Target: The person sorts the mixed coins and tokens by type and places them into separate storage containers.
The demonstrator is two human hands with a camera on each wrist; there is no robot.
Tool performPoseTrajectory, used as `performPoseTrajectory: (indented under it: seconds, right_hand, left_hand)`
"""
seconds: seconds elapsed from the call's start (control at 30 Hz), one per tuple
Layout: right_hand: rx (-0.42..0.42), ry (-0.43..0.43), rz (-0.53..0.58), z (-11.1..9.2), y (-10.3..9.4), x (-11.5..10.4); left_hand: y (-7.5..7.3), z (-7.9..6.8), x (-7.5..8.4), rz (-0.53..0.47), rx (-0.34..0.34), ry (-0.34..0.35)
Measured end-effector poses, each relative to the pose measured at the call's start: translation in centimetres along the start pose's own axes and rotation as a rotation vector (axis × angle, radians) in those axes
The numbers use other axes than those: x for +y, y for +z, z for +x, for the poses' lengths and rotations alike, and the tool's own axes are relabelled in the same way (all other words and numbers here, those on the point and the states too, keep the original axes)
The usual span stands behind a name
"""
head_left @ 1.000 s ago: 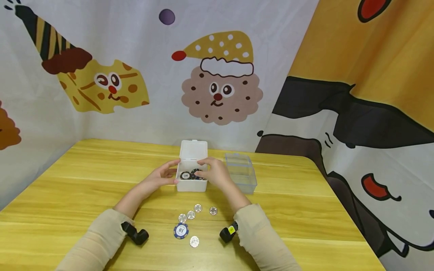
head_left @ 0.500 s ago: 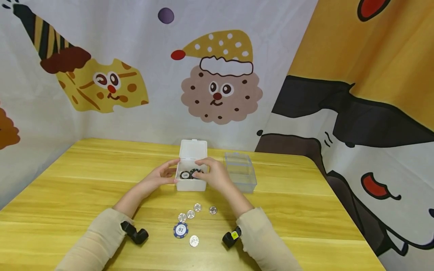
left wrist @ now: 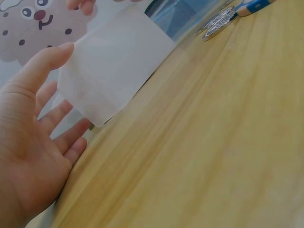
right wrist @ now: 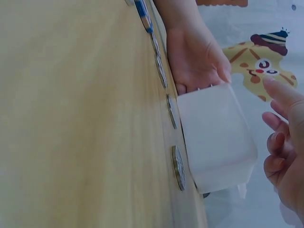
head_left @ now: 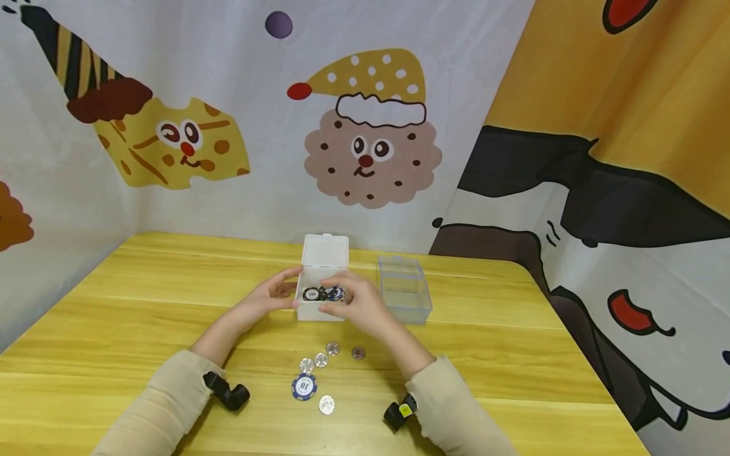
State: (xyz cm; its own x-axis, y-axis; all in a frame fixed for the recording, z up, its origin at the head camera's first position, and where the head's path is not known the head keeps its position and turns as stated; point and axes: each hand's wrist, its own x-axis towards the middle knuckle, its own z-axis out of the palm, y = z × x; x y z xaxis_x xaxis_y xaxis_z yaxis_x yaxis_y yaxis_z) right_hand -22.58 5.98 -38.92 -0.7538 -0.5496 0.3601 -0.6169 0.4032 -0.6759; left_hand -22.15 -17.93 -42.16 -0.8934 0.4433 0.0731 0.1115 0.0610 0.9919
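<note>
A white lidded box stands with its lid raised. Inside lie black poker chips, and a blue-and-white poker chip shows at the right, partly under my right hand. My left hand touches the box's left side, thumb at the near corner and index finger farther back. In the left wrist view the other fingers of my left hand lie loosely by the box's end. My right hand hovers over the box's right part, thumb apart from the fingers. The right wrist view shows nothing between those fingers.
To the right of the white box is a clear divided plastic case. Several silver coins and a blue poker chip marked 10 lie on the wooden table nearer me. A cartoon-printed curtain hangs behind.
My right hand has come lower and nearer me, its thumb now at the box's front edge. The blue-and-white chip has come into view in the box. My left hand stays put.
</note>
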Motion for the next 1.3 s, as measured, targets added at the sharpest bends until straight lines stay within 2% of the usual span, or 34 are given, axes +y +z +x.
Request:
performPoseTrajectory:
  seconds: [0.23,0.53,0.83,1.07,1.3]
  right_hand:
    - [-0.069,-0.07,0.016,-1.2,0.0,-1.0]
    - [-0.23,-0.15,0.067,-2.3,0.2,-1.7]
    - [-0.35,-0.238,0.055,-2.8,0.9,-1.4]
    - [-0.498,-0.185,0.075,-3.1,1.4,-1.4]
    - [-0.641,-0.219,0.043,-3.1,2.3,-1.1]
  left_hand:
    - [-0.9,0.8,-2.4,0.023,0.017,0.013]
    - [-0.8,0.6,-2.4,0.038,0.033,0.007]
    - [-0.8,0.6,-2.5,0.027,0.03,0.02]
    - [-0.8,0.7,-2.5,0.02,0.013,0.033]
    - [-0.5,0.4,-1.6,0.015,0.013,0.006]
